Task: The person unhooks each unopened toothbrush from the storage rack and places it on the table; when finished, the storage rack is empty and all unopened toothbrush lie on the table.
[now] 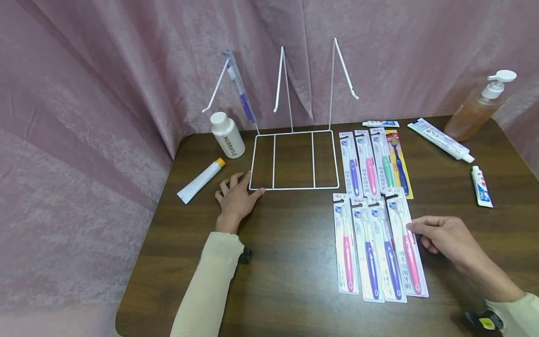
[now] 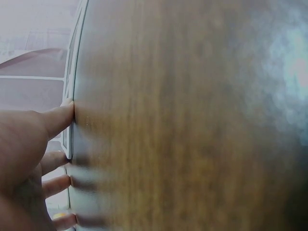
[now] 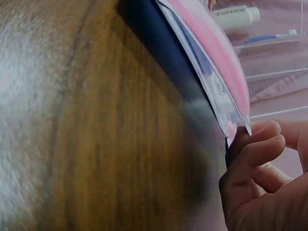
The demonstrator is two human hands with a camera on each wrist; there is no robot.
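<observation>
My left hand (image 1: 237, 199) rests on the table at the near left corner of a white wire rack (image 1: 294, 189). Its thumb touches the front bar and its fingers are spread beside the corner, in the left wrist view too. My right hand (image 1: 452, 238) pinches the right edge of a packaged pink toothbrush (image 1: 411, 262), the rightmost of the near row. In the right wrist view, thumb and fingers meet at that pack's edge (image 3: 219, 103). To its left lie packaged purple toothbrushes (image 1: 392, 269) and another pink one (image 1: 347, 264). A purple toothbrush pack (image 1: 242, 91) hangs on the rack's left hook.
Behind the near row lie more toothbrush packs (image 1: 370, 164), one yellow-backed (image 1: 400, 164). Toothpaste tubes (image 1: 442, 140) and a pump bottle (image 1: 476, 112) occupy the right. A white bottle (image 1: 229, 135) and a yellow-capped tube (image 1: 200, 181) are left. Pink curtain (image 1: 126, 70) hangs behind.
</observation>
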